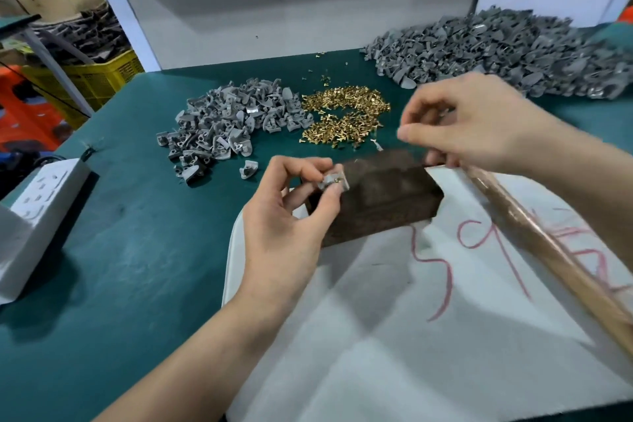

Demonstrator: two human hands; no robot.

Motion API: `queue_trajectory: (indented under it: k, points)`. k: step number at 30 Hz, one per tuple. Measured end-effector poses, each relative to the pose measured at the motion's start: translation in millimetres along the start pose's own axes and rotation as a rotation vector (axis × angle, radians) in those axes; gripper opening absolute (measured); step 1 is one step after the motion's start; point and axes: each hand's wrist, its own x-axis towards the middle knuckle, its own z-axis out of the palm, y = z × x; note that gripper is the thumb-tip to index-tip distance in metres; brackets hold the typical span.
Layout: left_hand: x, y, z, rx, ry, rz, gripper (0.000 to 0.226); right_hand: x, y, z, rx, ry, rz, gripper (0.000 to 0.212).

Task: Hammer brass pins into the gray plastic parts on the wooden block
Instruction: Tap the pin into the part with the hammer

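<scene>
Left of centre, the left hand (291, 212) pinches a gray part (332, 180) with a brass pin showing in it, at the wooden block's (383, 195) left end. The right hand (479, 123) is blurred at centre right, its fingers curled; I cannot tell whether they hold anything. The loose pin could tip out, and a blow from the hammer (548, 250) could catch the pinching fingers.

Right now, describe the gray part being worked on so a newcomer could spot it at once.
Find the dark wooden block on the green table. Over its left end, the left hand pinches one gray plastic part. Unlike the heaped parts behind, it is held alone and shows a brass glint.
</scene>
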Motion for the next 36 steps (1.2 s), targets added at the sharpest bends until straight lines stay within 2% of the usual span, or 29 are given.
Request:
queue_trajectory:
  k: [2, 3, 5, 8, 11, 13, 15, 19, 22, 26, 31, 36]
  points:
    - [0, 0, 1, 0.031, -0.012, -0.019, 0.024, -7, 19, -19, -0.377, -0.119, 0.269, 0.036]
    - [0, 0, 1, 0.055, -0.019, -0.022, 0.023, -13, 26, -21, -0.479, -0.221, 0.397, 0.046]
    - [1, 1, 1, 0.140, -0.035, -0.023, 0.019, -24, 40, -16, -0.488, -0.314, 0.508, 0.050]
    - [3, 2, -1, 0.266, -0.013, -0.073, 0.015, -29, 54, -10, -0.360, -0.212, 0.486, 0.036]
    - [4, 3, 0, 0.339, -0.008, -0.120, 0.012, -30, 57, -13, 0.004, -0.107, 0.581, 0.028]
    - [4, 5, 0, 0.371, -0.029, -0.124, 0.009, -31, 59, -17, 0.310, -0.148, 0.706, 0.025]
    - [3, 6, 0, 0.382, -0.052, -0.119, 0.007, -34, 56, -19, 0.441, -0.212, 0.750, 0.025]
    - [4, 3, 0, 0.382, -0.061, -0.107, 0.008, -42, 39, -22, 0.567, -0.059, 0.535, 0.020]
    - [5, 0, -1, 0.383, -0.052, -0.098, 0.009, -49, 8, -30, 0.671, -0.066, 0.409, 0.021]
    - [6, -2, -1, 0.438, -0.043, -0.058, 0.009, -59, -35, -18, 0.423, -0.162, 0.262, 0.037]
    - [6, -1, 2, 0.448, -0.035, -0.027, 0.023, -64, -60, -4, -0.094, -0.177, 0.071, 0.036]
    - [5, -3, 3, 0.387, -0.015, -0.039, 0.016, -58, -65, -7, -0.146, -0.050, -0.002, 0.038]
